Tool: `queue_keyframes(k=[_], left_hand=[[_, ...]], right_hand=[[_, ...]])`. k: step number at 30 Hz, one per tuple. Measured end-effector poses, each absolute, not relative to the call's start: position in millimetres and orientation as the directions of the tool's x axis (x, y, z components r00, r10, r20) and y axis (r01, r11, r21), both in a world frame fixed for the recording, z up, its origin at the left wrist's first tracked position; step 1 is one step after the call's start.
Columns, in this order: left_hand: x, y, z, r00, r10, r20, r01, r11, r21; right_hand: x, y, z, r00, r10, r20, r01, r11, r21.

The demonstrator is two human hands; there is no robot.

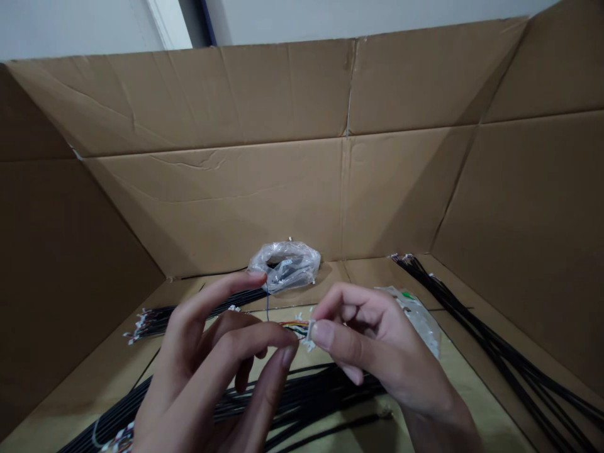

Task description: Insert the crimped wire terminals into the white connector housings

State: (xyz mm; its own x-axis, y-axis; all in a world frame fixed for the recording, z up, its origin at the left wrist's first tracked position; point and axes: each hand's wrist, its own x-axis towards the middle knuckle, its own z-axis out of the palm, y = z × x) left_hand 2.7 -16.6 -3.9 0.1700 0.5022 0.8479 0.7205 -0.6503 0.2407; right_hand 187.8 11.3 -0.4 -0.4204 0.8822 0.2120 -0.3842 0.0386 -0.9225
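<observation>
Two hands on my feed: left hand point(202, 365) pinching thin wires point(291, 324), right hand point(382, 346) clamped on one white connector point(310, 329), all above black cables point(306, 399); one plastic bag point(285, 267) sits behind.

The bag point(284, 264) lay midway along the far edge of the box floor point(361, 275); left cables point(165, 321) ran before it toward the left edge, right cables point(446, 301) along the right. A flat bag point(422, 321) lay at the far right corner of the mat point(450, 362). Near cables point(311, 396) crossed the mat, below wires point(293, 326) between both hands point(377, 340).
</observation>
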Motion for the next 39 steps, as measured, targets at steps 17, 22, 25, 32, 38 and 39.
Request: queue_keyframes(k=[17,22,25,32,38,39], left_hand=[[1.4,-15.2,-3.3,0.215,0.482,0.85,0.719,-0.667,0.196],[0.9,-14.5,-2.6,0.206,0.483,0.851,0.723,-0.661,0.2],[0.4,-15.4,-1.7,0.208,0.484,0.85,0.727,-0.658,0.197],[-5.7,-13.1,-1.3,0.271,0.439,0.857,0.729,-0.674,0.115],[-4.4,-11.2,-1.6,0.261,0.434,0.862,0.733,-0.67,0.115],[-4.8,-11.8,-1.5,0.267,0.43,0.863,0.731,-0.673,0.11]], right_hand=[[188.4,11.5,-1.5,-0.442,0.882,0.163,-0.401,-0.031,-0.916],[188.6,11.0,-2.6,-0.448,0.879,0.163,-0.416,-0.044,-0.908],[187.9,10.7,-2.3,-0.446,0.88,0.163,-0.416,-0.043,-0.908],[187.9,11.4,-1.2,-0.453,0.874,0.174,-0.443,-0.051,-0.895],[188.0,10.3,-3.1,-0.464,0.867,0.18,-0.468,-0.067,-0.881],[188.1,10.0,-3.5,-0.465,0.867,0.182,-0.471,-0.067,-0.88]])
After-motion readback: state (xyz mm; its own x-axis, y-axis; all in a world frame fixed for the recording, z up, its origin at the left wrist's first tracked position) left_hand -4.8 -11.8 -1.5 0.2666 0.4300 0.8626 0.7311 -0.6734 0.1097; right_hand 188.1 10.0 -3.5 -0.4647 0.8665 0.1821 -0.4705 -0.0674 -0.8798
